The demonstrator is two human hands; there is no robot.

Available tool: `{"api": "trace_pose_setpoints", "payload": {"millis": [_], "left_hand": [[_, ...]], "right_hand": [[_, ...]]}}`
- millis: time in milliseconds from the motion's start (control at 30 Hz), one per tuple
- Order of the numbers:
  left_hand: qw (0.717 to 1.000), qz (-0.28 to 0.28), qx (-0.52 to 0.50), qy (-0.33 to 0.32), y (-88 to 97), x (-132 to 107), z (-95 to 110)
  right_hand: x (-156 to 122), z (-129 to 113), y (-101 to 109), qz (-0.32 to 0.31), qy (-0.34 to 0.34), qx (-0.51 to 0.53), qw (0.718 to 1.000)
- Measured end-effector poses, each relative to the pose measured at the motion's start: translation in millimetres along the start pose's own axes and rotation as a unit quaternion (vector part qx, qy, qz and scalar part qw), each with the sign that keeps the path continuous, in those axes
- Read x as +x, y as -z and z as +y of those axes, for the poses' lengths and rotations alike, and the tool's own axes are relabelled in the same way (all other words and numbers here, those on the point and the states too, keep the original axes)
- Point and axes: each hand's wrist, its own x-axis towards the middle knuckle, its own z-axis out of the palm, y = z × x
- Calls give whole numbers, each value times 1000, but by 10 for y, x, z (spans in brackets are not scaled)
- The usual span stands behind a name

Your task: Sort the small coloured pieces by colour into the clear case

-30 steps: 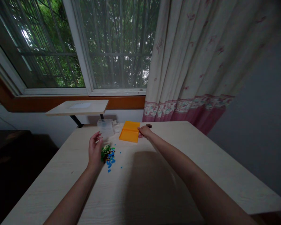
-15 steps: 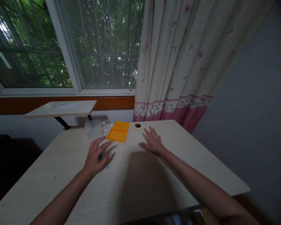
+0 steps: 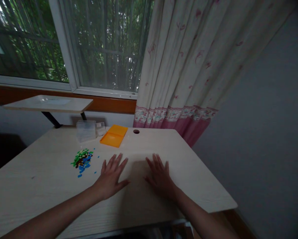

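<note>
My left hand (image 3: 111,177) lies palm down on or just over the pale desk (image 3: 51,196), its fingers spread and nothing in it. Opposite it, my right hand (image 3: 160,174) is also palm down with fingers apart, holding nothing. To the left of my left hand is a loose pile of small green, blue and dark brown pieces (image 3: 83,161), with a few blue bits strayed to its right. Beyond the left hand lies an open orange case (image 3: 114,136), flat on the desk.
Clear plastic boxes (image 3: 86,130) stand at the back left, beside the orange case. Behind them a raised shelf (image 3: 49,104) rests on black supports. A round hole (image 3: 136,131) pierces the desk near its back edge. A patterned curtain (image 3: 174,83) hangs behind.
My left hand has moved right and nearer to me, uncovering the coloured pile. My right hand has drawn back nearer to me. The camera view has shifted somewhat.
</note>
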Motion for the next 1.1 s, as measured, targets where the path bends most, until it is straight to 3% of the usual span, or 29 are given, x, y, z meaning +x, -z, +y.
{"api": "trace_pose_setpoints", "payload": {"millis": [233,567,1100], "left_hand": [[1000,-5,16,3,-190,9,-12],[1000,6,28,-4,-204,6,-3],[999,13,38,-6,-216,8,-8]], "right_hand": [[-50,16,-98,-32,0,19,999],[-56,-33,14,-57,1,35,998],[-53,-34,-18,-42,-1,36,998]]}}
